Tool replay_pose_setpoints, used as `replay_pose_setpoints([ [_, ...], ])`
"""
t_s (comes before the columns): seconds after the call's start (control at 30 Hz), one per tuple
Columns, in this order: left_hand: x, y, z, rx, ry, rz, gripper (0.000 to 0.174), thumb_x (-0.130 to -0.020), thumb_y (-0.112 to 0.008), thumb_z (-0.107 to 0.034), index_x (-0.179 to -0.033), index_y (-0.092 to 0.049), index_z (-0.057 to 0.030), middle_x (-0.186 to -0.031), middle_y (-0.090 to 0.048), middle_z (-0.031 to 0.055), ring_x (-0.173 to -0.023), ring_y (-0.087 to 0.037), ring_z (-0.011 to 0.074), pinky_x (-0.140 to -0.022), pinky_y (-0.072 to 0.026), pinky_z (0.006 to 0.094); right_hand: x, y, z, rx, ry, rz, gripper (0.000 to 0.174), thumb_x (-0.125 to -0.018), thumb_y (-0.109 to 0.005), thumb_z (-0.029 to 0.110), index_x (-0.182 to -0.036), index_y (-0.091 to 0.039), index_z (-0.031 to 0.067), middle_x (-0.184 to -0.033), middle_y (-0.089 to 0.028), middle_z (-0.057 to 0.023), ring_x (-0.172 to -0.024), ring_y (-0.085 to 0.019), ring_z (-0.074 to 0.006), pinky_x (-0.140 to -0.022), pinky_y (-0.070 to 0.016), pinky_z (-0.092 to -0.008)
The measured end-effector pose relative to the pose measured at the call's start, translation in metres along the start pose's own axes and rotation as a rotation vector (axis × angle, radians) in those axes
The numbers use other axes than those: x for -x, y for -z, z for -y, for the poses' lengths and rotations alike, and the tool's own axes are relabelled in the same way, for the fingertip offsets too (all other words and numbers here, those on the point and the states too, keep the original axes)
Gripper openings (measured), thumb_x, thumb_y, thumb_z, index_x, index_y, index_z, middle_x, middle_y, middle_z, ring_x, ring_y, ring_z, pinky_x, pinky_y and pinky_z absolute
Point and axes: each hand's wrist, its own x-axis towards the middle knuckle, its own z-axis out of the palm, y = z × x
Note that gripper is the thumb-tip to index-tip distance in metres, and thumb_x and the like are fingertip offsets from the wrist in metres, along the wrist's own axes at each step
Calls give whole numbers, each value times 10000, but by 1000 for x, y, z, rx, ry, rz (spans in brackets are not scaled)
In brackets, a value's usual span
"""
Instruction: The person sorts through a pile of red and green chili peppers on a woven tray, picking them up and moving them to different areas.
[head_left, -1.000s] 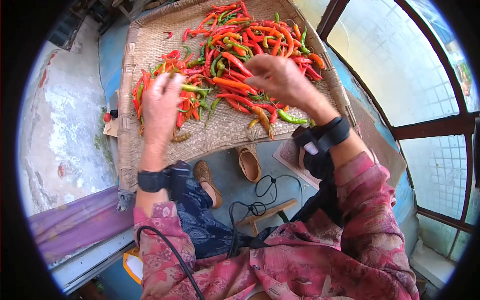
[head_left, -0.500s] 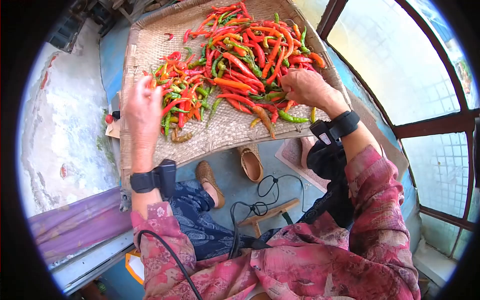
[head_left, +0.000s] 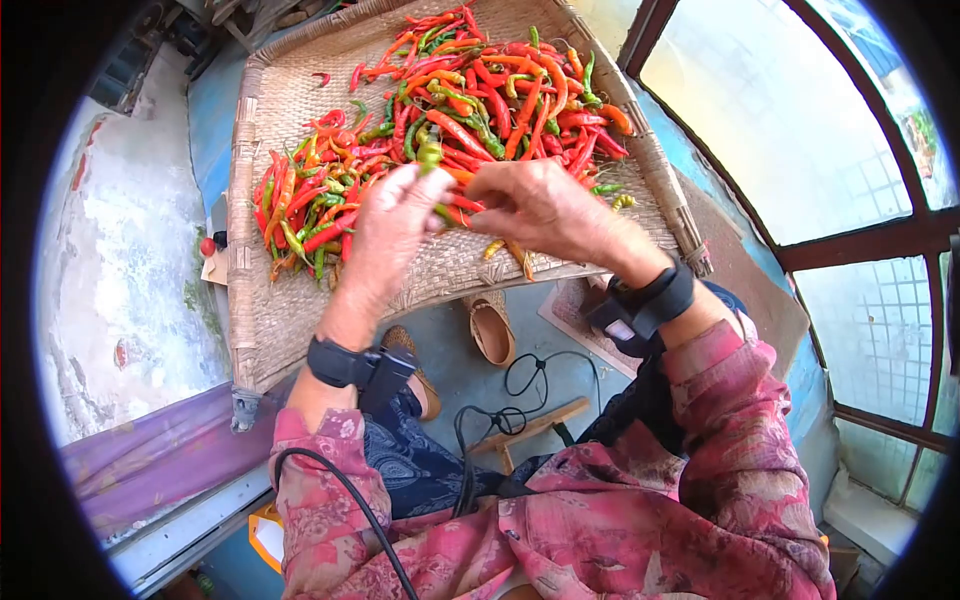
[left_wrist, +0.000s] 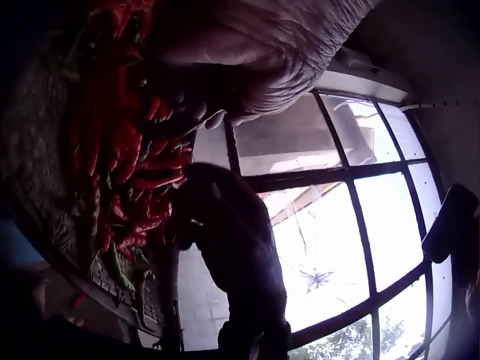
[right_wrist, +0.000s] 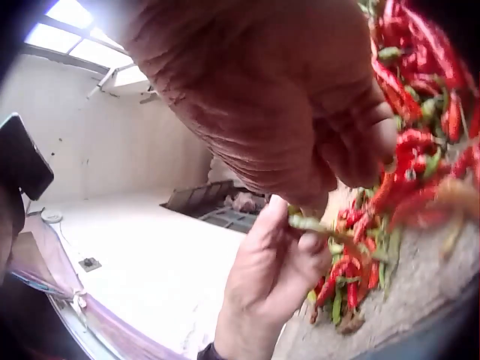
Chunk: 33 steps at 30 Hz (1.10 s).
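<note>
In the head view my left hand, raised over the tray's near side, pinches a green chili pepper that sticks up past its fingertips. The right wrist view shows that pepper at the left thumb, just below my right hand. Close beside the left, my right hand has its fingers curled and its fingertips near the left fingers. I cannot tell whether the right fingers grip anything. Beyond the hands lies a big heap of red, orange and green chilies; a smaller pile sits on the left.
The woven tray has a raised rim and a corner post at the near left. Underneath are a slipper, black cables and a wooden piece. Framed windows stand right; a whitewashed wall stands left.
My right hand has come leftward from the big heap to the left hand. The left hand has moved right from the smaller pile, and a green chili now shows in it.
</note>
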Motion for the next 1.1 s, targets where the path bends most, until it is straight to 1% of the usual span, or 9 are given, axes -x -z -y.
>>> replay_pose_setpoints([
  [0.07,-3,28,-5,-111,-27,-43,283,-905,-567,-338,-963,-625,-68,-752,-571,-41,-571,-420,10,-512,-338,163,8,29,-11,170,-233,159,157,-779,-624,167,-862,-625,34,-766,-632,-162,-720,-635,-319,-642,-504,-410],
  [0.13,-3,58,-13,-677,-75,-203,311,-886,-586,-338,-950,-625,-36,-730,-579,-33,-570,-469,55,-527,-386,210,27,48,-27,525,-288,151,138,-789,-610,162,-848,-601,37,-777,-629,-152,-760,-624,-304,-657,-485,-389],
  [0.17,-4,71,-7,-765,-235,-350,337,-844,-594,-350,-873,-630,-16,-636,-593,113,-583,-576,193,-568,-441,345,34,56,-38,574,-356,210,137,-771,-603,150,-851,-606,39,-792,-634,-153,-784,-620,-317,-682,-481,-405],
  [0.2,0,88,-6,-949,-225,-365,325,-851,-585,-346,-874,-626,-24,-680,-619,148,-619,-610,263,-587,-449,366,42,61,-49,621,-426,270,141,-753,-597,137,-854,-611,40,-807,-639,-154,-809,-616,-330,-707,-477,-421],
  [0.37,12,130,-1,-1324,-141,-438,303,-847,-606,-305,-842,-575,-4,-746,-631,183,-717,-621,348,-641,-457,441,70,53,-85,690,-359,286,243,-726,-470,-66,-864,-621,65,-836,-646,-150,-857,-612,-336,-766,-478,-422],
  [0.6,3,113,-3,-1255,-332,-616,222,-832,-636,-235,-897,-573,-33,-796,-631,150,-732,-622,313,-669,-482,413,59,65,-87,610,-260,212,97,-711,-602,51,-807,-609,40,-732,-593,-131,-763,-612,-298,-670,-483,-385],
  [0.77,0,34,10,-382,-225,19,298,-870,-630,-230,-1077,-574,-24,-926,-642,74,-794,-612,112,-704,-496,268,25,51,-27,22,-291,64,190,-830,-627,167,-879,-629,-17,-704,-604,-82,-664,-570,-118,-592,-454,-280],
  [0.93,7,-8,10,-56,-133,305,317,-892,-601,-173,-1166,-550,-23,-895,-628,34,-716,-568,65,-639,-482,220,-1,-1,5,-262,-88,-69,232,-822,-627,210,-912,-654,-2,-742,-641,-163,-679,-642,-246,-618,-495,-347],
  [1.1,1,18,2,-420,-165,-5,242,-908,-559,-194,-1102,-589,-52,-737,-623,32,-584,-534,85,-552,-454,251,3,12,-2,49,-70,24,286,-814,-648,249,-927,-621,-13,-716,-614,-173,-676,-631,-294,-607,-491,-384],
])
